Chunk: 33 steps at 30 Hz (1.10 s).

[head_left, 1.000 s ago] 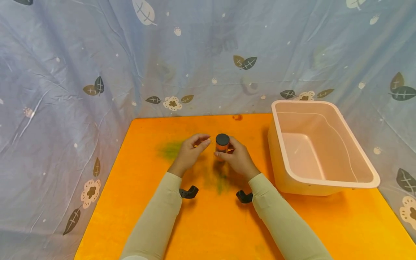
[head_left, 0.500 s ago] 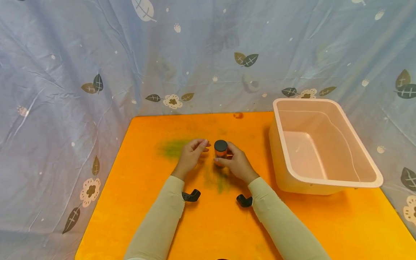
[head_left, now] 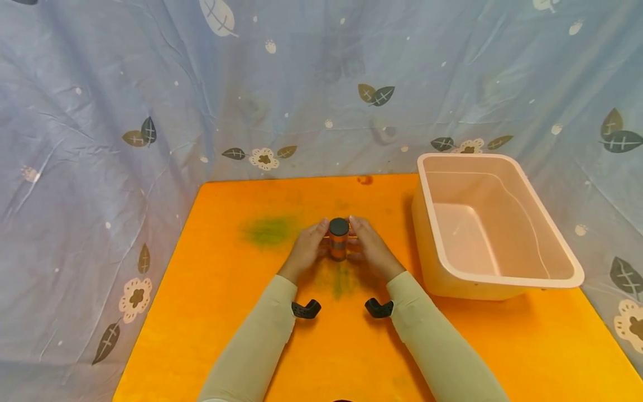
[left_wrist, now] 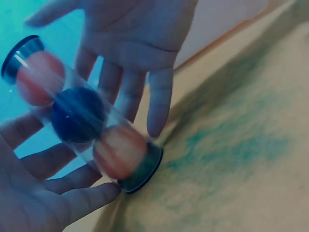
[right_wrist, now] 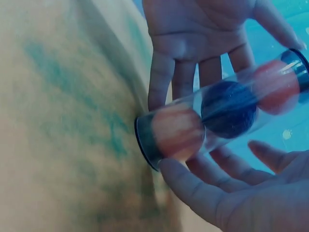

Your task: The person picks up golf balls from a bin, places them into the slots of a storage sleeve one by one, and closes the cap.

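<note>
A clear tube (head_left: pixel 339 244) with black end caps is upright between my two hands, its base right at the orange tabletop. Packed inside it are an orange ball (left_wrist: pixel 120 152), a dark blue or black ball (left_wrist: pixel 78 115) and another orange ball (left_wrist: pixel 41 78). My left hand (head_left: pixel 305 249) flanks the tube on the left, fingers extended, the little finger at the lower cap in the left wrist view. From the right my right hand (head_left: pixel 374 247) faces it, palm inward, fingers nearly straight along the tube and thumb apart from the others.
A large pale pink bin (head_left: pixel 482 234) stands on the right of the orange table (head_left: pixel 211 312). Patterned blue-grey curtains (head_left: pixel 311 84) enclose the table at the back and sides. Green smudges (head_left: pixel 268 230) mark the tabletop.
The tube has come down and slightly left, toward the tabletop. My right hand's grip on it has loosened into straighter fingers. My left hand has moved right, up to the tube.
</note>
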Motion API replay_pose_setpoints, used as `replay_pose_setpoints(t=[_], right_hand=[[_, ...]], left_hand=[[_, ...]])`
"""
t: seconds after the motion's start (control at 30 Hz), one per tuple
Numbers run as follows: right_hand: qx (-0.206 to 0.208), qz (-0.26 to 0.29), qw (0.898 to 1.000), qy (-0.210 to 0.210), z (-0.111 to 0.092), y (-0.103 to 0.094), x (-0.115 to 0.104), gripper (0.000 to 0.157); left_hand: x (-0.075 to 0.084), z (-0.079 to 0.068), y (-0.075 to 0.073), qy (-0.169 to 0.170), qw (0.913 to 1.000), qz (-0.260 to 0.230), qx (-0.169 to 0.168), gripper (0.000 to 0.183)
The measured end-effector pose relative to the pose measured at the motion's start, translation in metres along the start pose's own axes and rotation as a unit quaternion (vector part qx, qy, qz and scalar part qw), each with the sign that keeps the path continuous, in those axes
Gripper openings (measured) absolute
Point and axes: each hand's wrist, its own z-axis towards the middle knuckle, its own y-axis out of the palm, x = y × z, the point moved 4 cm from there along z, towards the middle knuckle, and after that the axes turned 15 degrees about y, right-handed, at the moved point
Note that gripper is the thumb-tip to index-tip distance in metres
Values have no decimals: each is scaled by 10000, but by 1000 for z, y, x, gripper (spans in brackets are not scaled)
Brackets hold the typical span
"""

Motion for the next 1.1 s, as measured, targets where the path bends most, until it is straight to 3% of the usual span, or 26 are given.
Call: replay_pose_setpoints(t=[0.13,0.43,0.57,0.8,1.1], right_hand=[[84,-5,9999,81,3,4,0,77],[234,31,9997,57,2,5,-1,76],[236,51,9997,70,0,5,2,67],[229,108,9996,137,2,1,-4,61],[124,-223,9992,307,3,-3,-8,64]], left_hand=[[-1,1,3,3,9999,-74,142,67],[-4,2,5,-108,9983,-412,405,62],[-2,-1,7,-155,9982,-279,504,58],[4,3,7,-46,9963,529,679,54],[0,6,5,-158,9985,270,449,55]])
